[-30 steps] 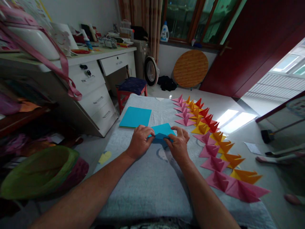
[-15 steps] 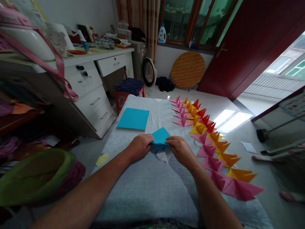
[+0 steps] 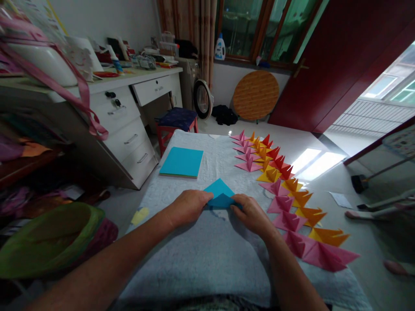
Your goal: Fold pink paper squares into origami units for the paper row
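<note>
Between my two hands is a blue sheet of origami paper (image 3: 221,190), partly folded, with a point facing away from me and a darker folded flap along its near side. My left hand (image 3: 196,203) pinches its left corner, and my right hand (image 3: 247,211) grips the right corner. Beyond my left hand lies a stack of blue origami paper (image 3: 182,162). To the right stand rows of folded paper cranes: pink ones (image 3: 287,219), orange ones (image 3: 301,198) and red ones (image 3: 281,164).
A pale cloth (image 3: 194,268) covers the table. Left of it stand a white desk (image 3: 129,138), a stool (image 3: 177,119) and a green-lined bin (image 3: 48,237). Behind are an open-doored washing machine (image 3: 202,99) and a round wooden board (image 3: 256,95).
My hands have come slightly nearer to me with the blue paper. A small triangular flap now shows along its near side, and my right hand has moved a little right.
</note>
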The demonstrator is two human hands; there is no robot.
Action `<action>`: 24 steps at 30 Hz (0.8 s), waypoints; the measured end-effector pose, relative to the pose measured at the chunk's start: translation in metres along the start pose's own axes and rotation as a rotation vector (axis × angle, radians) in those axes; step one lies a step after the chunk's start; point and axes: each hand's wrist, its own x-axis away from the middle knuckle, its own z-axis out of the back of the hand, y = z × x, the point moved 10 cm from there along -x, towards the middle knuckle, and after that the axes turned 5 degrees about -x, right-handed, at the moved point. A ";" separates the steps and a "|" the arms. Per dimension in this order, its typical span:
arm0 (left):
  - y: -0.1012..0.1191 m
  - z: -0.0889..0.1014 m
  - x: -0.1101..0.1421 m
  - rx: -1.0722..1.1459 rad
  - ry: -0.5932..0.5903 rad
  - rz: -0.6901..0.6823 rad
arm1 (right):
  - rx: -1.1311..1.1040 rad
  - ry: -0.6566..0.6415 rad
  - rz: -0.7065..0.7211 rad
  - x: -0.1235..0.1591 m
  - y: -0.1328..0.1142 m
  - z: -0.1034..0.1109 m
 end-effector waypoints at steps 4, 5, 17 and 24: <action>0.003 -0.004 0.008 0.033 -0.053 0.009 | -0.080 0.003 -0.058 0.002 0.009 -0.001; 0.002 -0.004 0.008 0.067 -0.038 0.027 | -0.100 0.006 -0.077 0.002 0.011 -0.002; -0.036 -0.012 0.016 0.196 0.225 0.262 | -0.199 0.274 -0.222 -0.004 0.036 0.006; -0.034 -0.015 0.013 0.153 0.182 0.247 | -0.110 0.241 -0.212 -0.004 0.036 0.000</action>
